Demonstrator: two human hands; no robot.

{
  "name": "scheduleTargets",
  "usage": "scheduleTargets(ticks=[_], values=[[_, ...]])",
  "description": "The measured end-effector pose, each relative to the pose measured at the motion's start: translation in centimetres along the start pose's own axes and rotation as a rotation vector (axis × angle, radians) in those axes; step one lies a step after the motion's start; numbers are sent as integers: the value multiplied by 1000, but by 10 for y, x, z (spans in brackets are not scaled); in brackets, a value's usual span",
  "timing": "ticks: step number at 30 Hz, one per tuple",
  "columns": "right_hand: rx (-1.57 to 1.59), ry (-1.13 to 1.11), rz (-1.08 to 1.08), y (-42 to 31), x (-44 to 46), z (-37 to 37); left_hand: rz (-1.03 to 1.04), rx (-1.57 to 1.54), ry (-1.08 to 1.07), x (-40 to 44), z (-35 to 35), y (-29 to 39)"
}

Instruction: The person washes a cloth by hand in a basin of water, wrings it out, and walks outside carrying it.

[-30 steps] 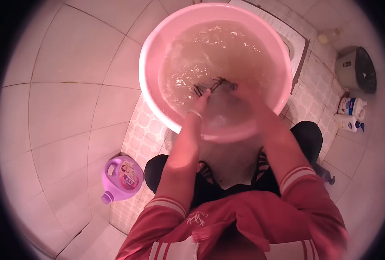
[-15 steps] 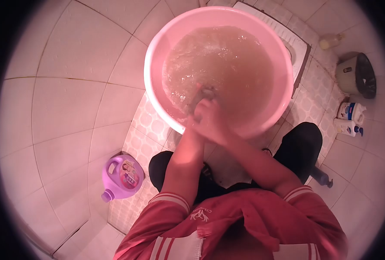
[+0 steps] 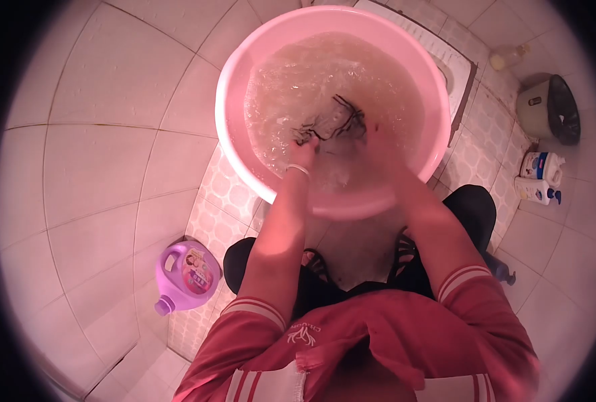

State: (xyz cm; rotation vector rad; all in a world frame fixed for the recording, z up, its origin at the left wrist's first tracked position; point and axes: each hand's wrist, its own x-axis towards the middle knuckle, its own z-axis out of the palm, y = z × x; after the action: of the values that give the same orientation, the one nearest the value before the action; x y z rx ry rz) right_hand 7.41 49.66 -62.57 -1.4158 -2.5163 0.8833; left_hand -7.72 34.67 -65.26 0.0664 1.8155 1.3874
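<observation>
A wide pink basin (image 3: 234, 127) holds cloudy brownish water (image 3: 338, 60). In it lies a wet greyish cloth (image 3: 331, 126) with dark, string-like edges, partly under the surface. My left hand (image 3: 303, 153), with a thin band on the wrist, is at the cloth's left end, its fingers closed on it at the waterline. My right hand (image 3: 382, 147) is on the right side, close to the cloth's right end. Motion smears its fingers, and whether it grips the cloth does not show.
A purple detergent jug (image 3: 189, 275) stands on the tiles at left. At right are a grey-green bin (image 3: 546, 110), white bottles (image 3: 538, 179), a dark blue bottle (image 3: 500, 269) and a yellowish bottle (image 3: 509, 57). A white floor fixture (image 3: 455, 67) lies behind the basin.
My hands, together over the bunched cloth before, have come apart, the right one moving right. The cloth is now spread wider in the water between them.
</observation>
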Motion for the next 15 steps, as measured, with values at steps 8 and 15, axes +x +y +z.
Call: scheduleTargets(ticks=[8,15], values=[[329,-300,-109,-70,-20,-46,-460,-534,-312,-42,19,55],[200,-207,-319,-156,-119,-74,-102,-843,-594,-35,19,40]])
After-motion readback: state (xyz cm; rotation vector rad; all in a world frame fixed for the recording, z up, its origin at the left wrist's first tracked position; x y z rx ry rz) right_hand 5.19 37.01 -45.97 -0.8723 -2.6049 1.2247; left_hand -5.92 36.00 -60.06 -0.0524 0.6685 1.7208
